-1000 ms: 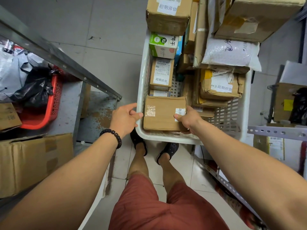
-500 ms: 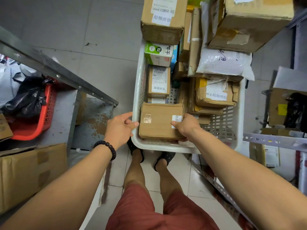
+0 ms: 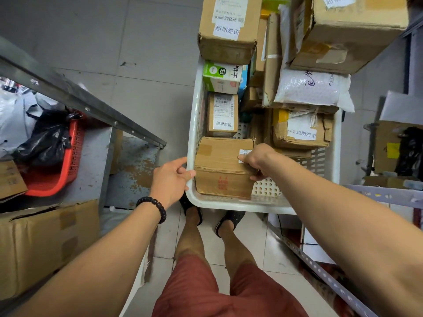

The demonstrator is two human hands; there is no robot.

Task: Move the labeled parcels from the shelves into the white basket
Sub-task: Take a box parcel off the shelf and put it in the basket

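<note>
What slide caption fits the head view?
Right hand grips a brown cardboard parcel inside the white plastic basket; left hand holds its rim.

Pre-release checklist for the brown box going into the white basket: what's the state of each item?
1. Inside walls: ok, brown box is within the white basket, at its near-left corner.
2. Grip: ok, right hand fingers curl over the box's right edge.
3. Basket steadied: ok, left hand grips the near-left rim.
4. Seated flat: cannot tell, the box's lower edge is blurred.
5. Gap to small labelled box behind: cannot tell, the edges look close.
</note>
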